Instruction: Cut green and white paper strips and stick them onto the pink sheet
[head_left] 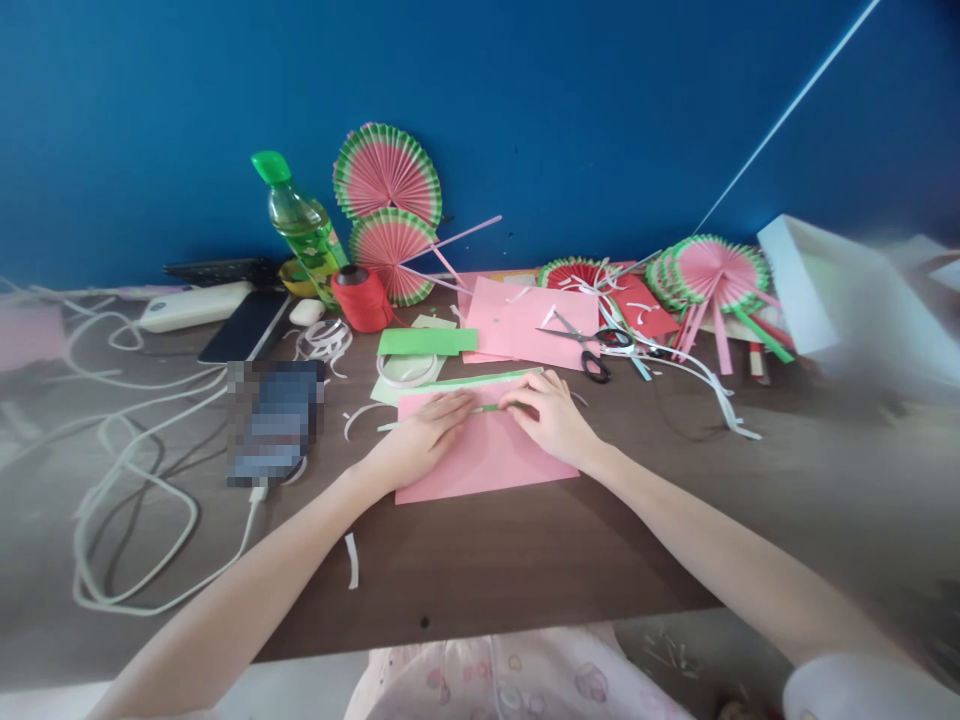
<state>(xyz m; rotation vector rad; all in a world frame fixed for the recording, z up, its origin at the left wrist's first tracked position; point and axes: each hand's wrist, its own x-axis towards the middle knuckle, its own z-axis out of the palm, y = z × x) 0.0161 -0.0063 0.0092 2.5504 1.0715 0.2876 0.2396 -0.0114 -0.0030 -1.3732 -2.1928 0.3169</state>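
Note:
A pink sheet of paper (487, 465) lies on the table in front of me, with a green band (480, 381) along its far edge. Across the sheet runs a narrow green and white paper strip (489, 407), partly under my fingers. My left hand (427, 435) rests flat on the sheet, fingers stretched out over the strip. At the strip's right part, my right hand (551, 412) pinches it between thumb and fingertips. Just beyond the hands are a roll of white tape (407, 371), a green paper piece (426, 342) and open black-handled scissors (592, 350).
Pleated watermelon-like paper fans (394, 250) lean against the blue wall, near a green-capped bottle (300, 222) and a red thread spool (362, 298). More fans (716, 275) lie right, by a white box (821, 300). A phone (277, 425) with a white cable (196, 520) is left.

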